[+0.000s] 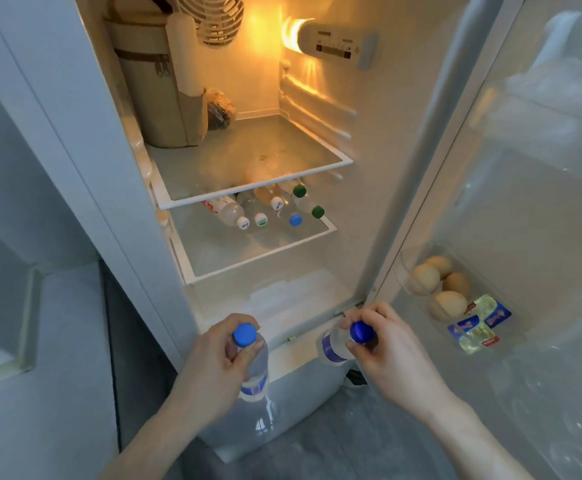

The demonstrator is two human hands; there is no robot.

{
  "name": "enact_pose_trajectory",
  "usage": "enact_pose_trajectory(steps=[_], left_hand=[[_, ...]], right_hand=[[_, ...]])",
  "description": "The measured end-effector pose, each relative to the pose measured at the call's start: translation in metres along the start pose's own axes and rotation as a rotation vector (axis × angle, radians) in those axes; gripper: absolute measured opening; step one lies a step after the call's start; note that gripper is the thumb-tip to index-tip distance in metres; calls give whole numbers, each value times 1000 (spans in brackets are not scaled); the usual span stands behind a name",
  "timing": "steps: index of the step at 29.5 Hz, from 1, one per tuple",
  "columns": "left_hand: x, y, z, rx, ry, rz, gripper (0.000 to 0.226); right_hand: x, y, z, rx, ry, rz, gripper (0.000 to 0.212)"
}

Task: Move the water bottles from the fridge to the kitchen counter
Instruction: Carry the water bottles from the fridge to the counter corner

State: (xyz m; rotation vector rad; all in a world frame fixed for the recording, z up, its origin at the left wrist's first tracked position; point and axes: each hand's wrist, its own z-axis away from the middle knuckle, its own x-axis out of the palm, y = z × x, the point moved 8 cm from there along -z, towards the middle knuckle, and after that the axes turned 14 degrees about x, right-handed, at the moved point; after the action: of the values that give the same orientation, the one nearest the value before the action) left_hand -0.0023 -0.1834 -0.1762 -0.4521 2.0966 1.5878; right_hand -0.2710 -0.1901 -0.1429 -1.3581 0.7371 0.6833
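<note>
Under the upper shelf (248,199), bottles (265,211) lie half-hidden, while each hand's fingers (248,351) clasp a blue-capped bottle (255,368).

Two clear water bottles with blue caps are held in front of the open fridge (85,140), below its lowest shelf. The left bottle (255,372) is gripped near the neck by the left hand (213,362) and hangs roughly upright, a blue band showing round its body. The right bottle (338,341) is pinched at the cap by the right hand (383,344) and is tilted, its body pointing towards the fridge. Further bottles (265,207) are laid on their sides on the fridge's second shelf, caps facing outward: three white, one blue, two green.
</note>
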Motion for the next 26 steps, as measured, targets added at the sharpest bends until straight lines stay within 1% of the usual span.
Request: enact_pose_trajectory(steps=[3,5,7,9,13,16,17,19,21,24,26], left_hand=[[0,-13,23,-52,-14,-11,11],[1,-10,39,-78,-6,-21,11],[-6,0,68,-120,91,-52,13],[-5,6,80,-128,109,-86,15],[-9,26,118,-184,203,-128,16],[-4,38,165,-288,305,-168,15],[-1,58,202,-346,378,-193,16],[3,63,227,-365,437,-186,17],[11,71,259,-428,475,-181,19],[18,85,315,-507,566,-198,22],[26,85,341,-560,583,-206,22]], right_hand=[[10,-11,4,-29,-53,2,27],[15,-14,4,-39,-95,-21,29],[30,-26,13,-113,-197,-2,31],[35,-25,14,-105,-227,-28,32],[41,-42,35,-212,-330,-67,34],[47,-50,59,-302,-408,-65,31],[52,-53,86,-357,-478,-52,31],[63,-49,96,-362,-530,-72,30],[67,-50,119,-424,-585,-81,30],[82,-53,150,-507,-640,-27,29],[82,-47,169,-510,-693,-26,28]])
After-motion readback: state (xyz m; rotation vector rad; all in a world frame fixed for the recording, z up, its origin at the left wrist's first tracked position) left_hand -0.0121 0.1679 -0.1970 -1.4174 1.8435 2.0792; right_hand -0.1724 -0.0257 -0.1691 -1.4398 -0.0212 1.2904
